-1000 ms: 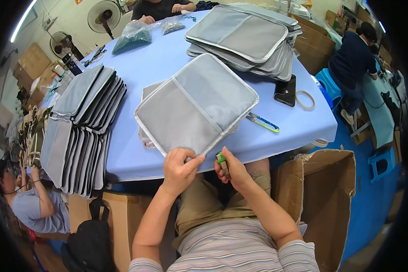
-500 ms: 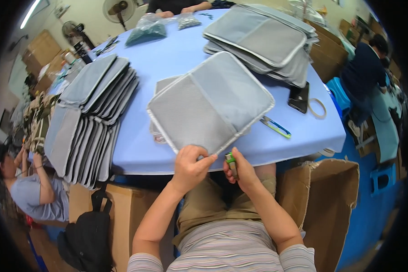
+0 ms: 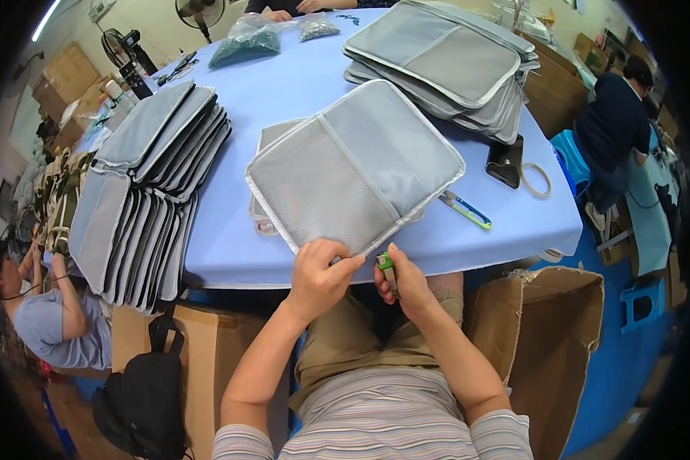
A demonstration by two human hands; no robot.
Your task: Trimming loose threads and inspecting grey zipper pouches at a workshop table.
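Observation:
A flat grey mesh-and-fabric pouch panel (image 3: 307,184) with pale piped edges lies tilted on the table, its nearest corner toward me. My left hand (image 3: 318,280) pinches that corner between thumb and fingers. Close to its right, my right hand (image 3: 410,287) is wrapped round a green lighter (image 3: 387,268), whose top points at the same corner; I can make out no flame. Part of another grey piece (image 3: 277,132) sticks out from under the panel. Blue-and-green snips (image 3: 468,211) lie to the panel's right.
Stacks of similar panels stand at left (image 3: 123,230) and far right (image 3: 437,54) on the blue-covered table (image 3: 284,84). A phone (image 3: 504,162) and a tape roll (image 3: 547,182) lie at right. Cardboard boxes (image 3: 548,330) flank my legs. Bagged small parts (image 3: 245,46) and a co-worker's hands (image 3: 277,14) are opposite.
The view has shifted slightly. My left hand keeps its pinch on the panel's corner, and the lighter in my right hand stays beside it, with little visible movement.

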